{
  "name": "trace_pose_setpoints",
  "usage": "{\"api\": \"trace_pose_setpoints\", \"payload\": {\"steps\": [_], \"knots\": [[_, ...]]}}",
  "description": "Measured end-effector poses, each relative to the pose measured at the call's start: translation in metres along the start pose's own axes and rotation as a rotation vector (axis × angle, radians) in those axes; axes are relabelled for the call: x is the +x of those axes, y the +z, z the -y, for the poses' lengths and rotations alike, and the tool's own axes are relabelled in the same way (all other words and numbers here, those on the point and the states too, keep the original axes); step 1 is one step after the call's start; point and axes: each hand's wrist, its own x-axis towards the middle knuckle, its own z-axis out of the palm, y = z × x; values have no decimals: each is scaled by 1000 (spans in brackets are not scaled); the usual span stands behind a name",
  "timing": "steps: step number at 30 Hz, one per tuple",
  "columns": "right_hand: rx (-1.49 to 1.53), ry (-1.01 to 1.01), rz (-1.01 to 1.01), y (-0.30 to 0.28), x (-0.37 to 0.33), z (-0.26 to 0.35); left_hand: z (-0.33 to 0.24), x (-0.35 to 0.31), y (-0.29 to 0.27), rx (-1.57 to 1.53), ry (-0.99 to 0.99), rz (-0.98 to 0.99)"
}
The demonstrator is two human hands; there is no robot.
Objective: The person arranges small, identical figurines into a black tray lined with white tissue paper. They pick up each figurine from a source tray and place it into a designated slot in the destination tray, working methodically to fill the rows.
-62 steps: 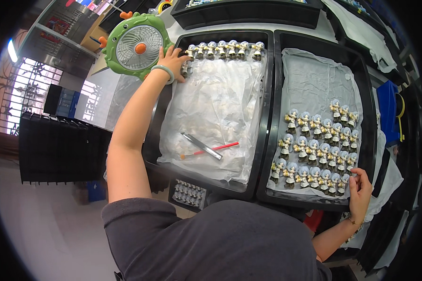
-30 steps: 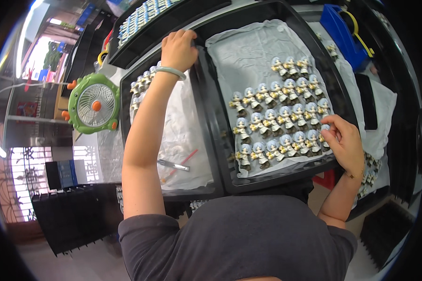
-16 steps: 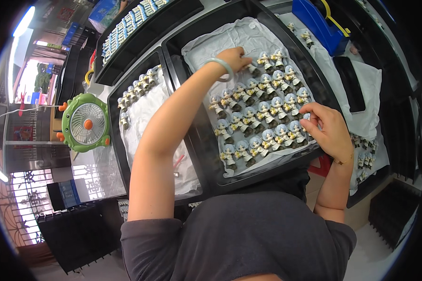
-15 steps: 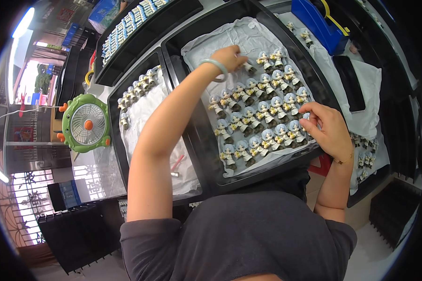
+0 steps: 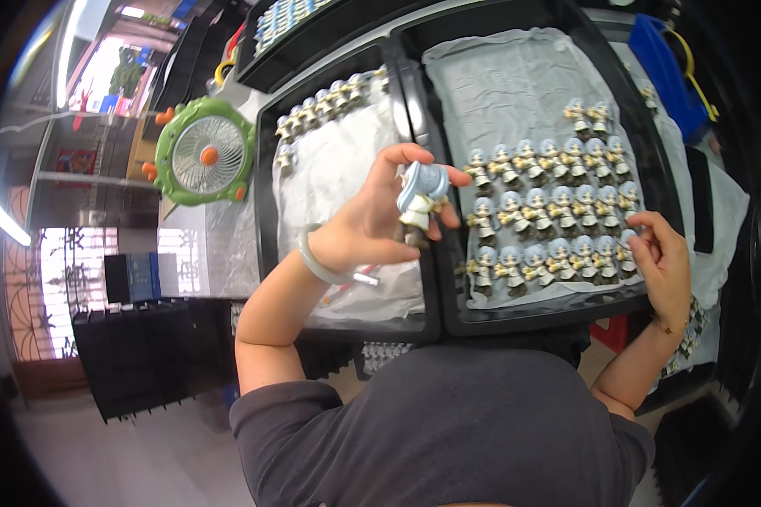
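Observation:
A small figurine (image 5: 423,190) with pale blue hair, a white outfit and a dark base is in my left hand (image 5: 359,211), raised over the wall between two black trays. Its fingers and thumb close around the figurine, which tilts slightly. Similar figurines (image 5: 561,256) lie in rows on white paper in the right-hand tray (image 5: 550,319). Beside the right end of the nearest row is my right hand (image 5: 668,266), its fingers bent and its thumb and forefinger apart. The fingertips are close to the end figurine; whether they touch it cannot be made out.
The left-hand black tray (image 5: 267,160) holds more figurines (image 5: 321,105) and a small red-and-silver tool (image 5: 364,278). A green fan (image 5: 162,160) stands further left. At the far right are a blue holder (image 5: 664,80) with a yellow edge and a dark flat object (image 5: 699,198).
My left hand has come back from the far part of the right-hand tray and lifted a figurine from there. The whole view has shifted; my right hand stays by the row's end.

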Motion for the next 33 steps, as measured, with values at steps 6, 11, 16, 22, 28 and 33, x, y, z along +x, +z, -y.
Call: {"api": "trace_pose_setpoints", "payload": {"steps": [6,11,16,22,28,33], "knots": [[2,25,3,6,5,-6,9,-24,3,-28,180,23],[-47,31,-12,8,5,-8,8,-24,-10,512,280,-53],[-55,57,7,5,3,-9,-4,-29,-1,1378,323,-350],[-48,100,56,3,4,-12,-6,-31,-2,1504,337,-395],[-53,48,-9,6,3,-15,-5,-29,-9,1317,280,-346],[-69,23,5,5,3,-15,-11,-23,-81,576,352,-471]]}}
